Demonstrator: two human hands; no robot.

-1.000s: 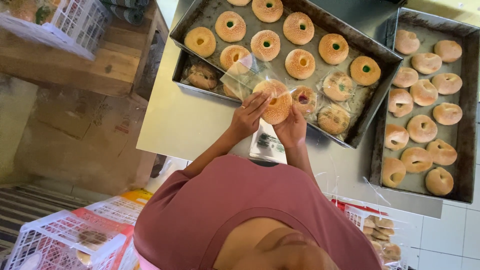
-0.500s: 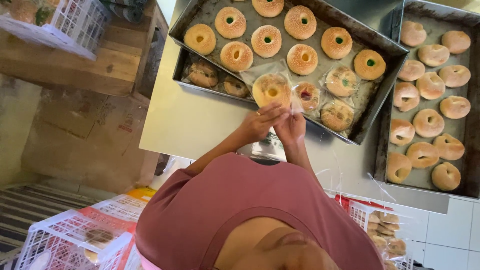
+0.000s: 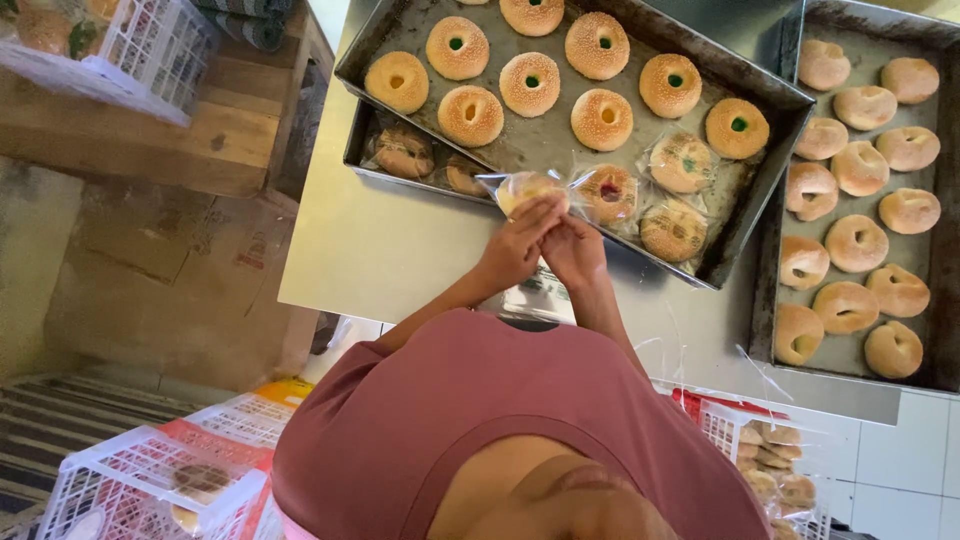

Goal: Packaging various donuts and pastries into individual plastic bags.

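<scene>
At the far left I see a white plastic crate [image 3: 150, 45] on a wooden shelf [image 3: 190, 140], and below it more white crates [image 3: 140, 480] on the floor. Moving right, a steel table [image 3: 400, 250] carries a dark baking tray [image 3: 560, 150] of sesame-topped ring buns, each with a coloured dot of filling. My left hand [image 3: 515, 245] and my right hand [image 3: 575, 250] meet at the tray's near edge, fingers curled and pinched together on a bun in a clear plastic wrapper [image 3: 530, 188], held just above the tray rim. Beside it lie other wrapped buns [image 3: 675, 225] (three or so, in the tray's near corner). Further right sits a second tray [image 3: 940, 200] of plain knotted rolls. A crate of bagged buns [image 3: 770, 460] stands at lower right.
</scene>
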